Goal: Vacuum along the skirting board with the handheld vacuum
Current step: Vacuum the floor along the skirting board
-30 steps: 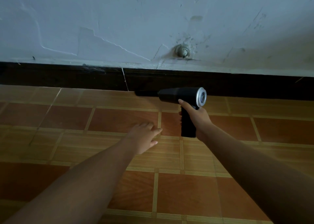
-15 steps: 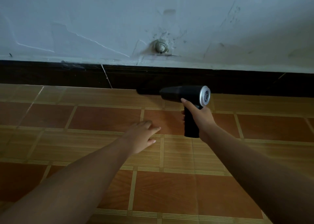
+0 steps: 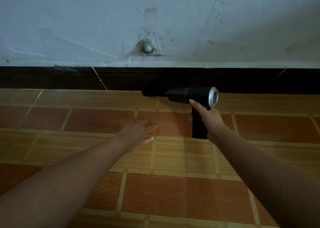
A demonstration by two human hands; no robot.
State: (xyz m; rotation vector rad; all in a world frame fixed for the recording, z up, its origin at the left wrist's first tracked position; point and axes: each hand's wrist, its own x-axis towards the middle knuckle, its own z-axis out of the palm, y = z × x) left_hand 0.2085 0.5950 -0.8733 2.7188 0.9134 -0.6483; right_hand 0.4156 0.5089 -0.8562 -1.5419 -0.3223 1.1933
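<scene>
My right hand [image 3: 210,122] grips the handle of a black handheld vacuum [image 3: 192,95] with a silver rear cap, index finger stretched along its body. Its dark nozzle points left and lies at the foot of the dark skirting board [image 3: 69,78], where the board meets the tiled floor [image 3: 155,184]. My left hand [image 3: 138,132] hovers low over the tiles, left of the vacuum's handle, fingers straight, holding nothing.
A cracked, stained white wall [image 3: 173,20] rises above the skirting, with a small round metal fitting [image 3: 147,46] just above the board. Orange and striped tan tiles cover the floor toward me.
The vacuum and my right hand have shifted right along the skirting relative to the wall fitting. My left hand stays low over the tiles beside it.
</scene>
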